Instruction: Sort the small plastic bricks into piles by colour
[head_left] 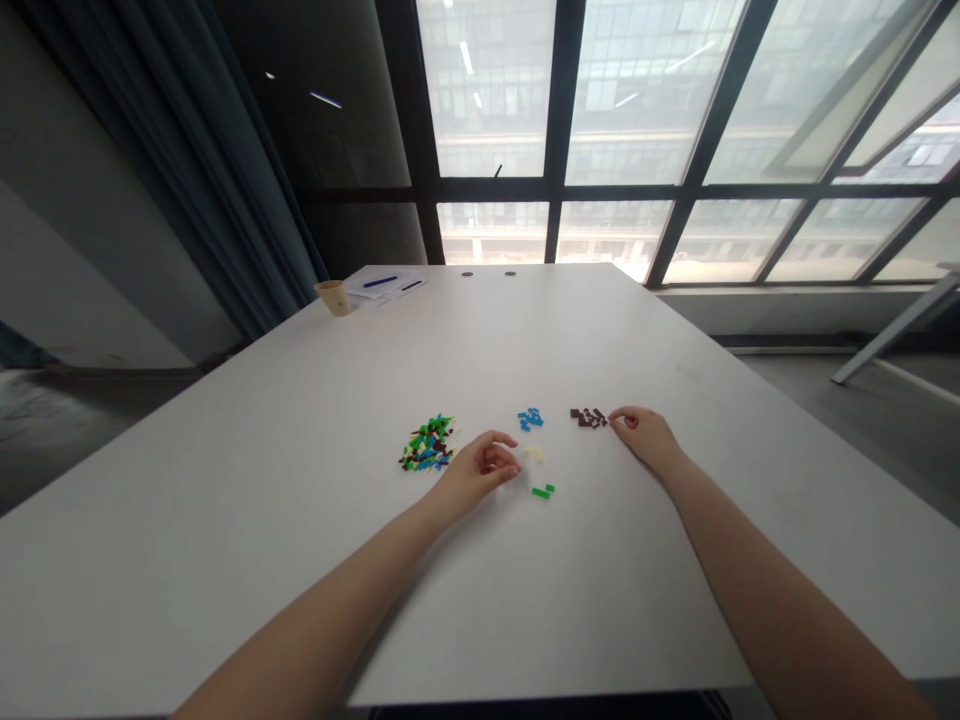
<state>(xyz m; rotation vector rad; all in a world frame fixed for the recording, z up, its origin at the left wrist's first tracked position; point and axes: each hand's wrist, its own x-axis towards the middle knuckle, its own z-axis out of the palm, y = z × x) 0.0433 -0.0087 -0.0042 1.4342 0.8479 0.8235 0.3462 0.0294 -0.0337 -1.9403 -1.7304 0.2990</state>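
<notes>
My left hand (pixel 491 462) hovers over the white table (pixel 480 340), fingers curved, with a gap between thumb and forefinger. Just right of its fingertips lie a few pale yellow bricks (pixel 535 454), with green toy bricks (pixel 541 492) nearer to me. Left of this hand is a mixed heap of small bricks (pixel 429 446) in green, blue, brown and yellow. A cluster of blue bricks (pixel 530 419) lies beyond the yellow ones. At the right edge of the dark brown bricks (pixel 588 418), my right hand (pixel 641 432) has thumb and forefinger pinched together; what they hold is too small to tell.
Toward the far left edge stand a tan paper cup (pixel 334 298) and papers (pixel 386 288) with a blue pen (pixel 380 282) on top. Two dark round discs (pixel 489 273) are at the table's far end. Behind are windows (pixel 615 230) and a blue curtain (pixel 202 180).
</notes>
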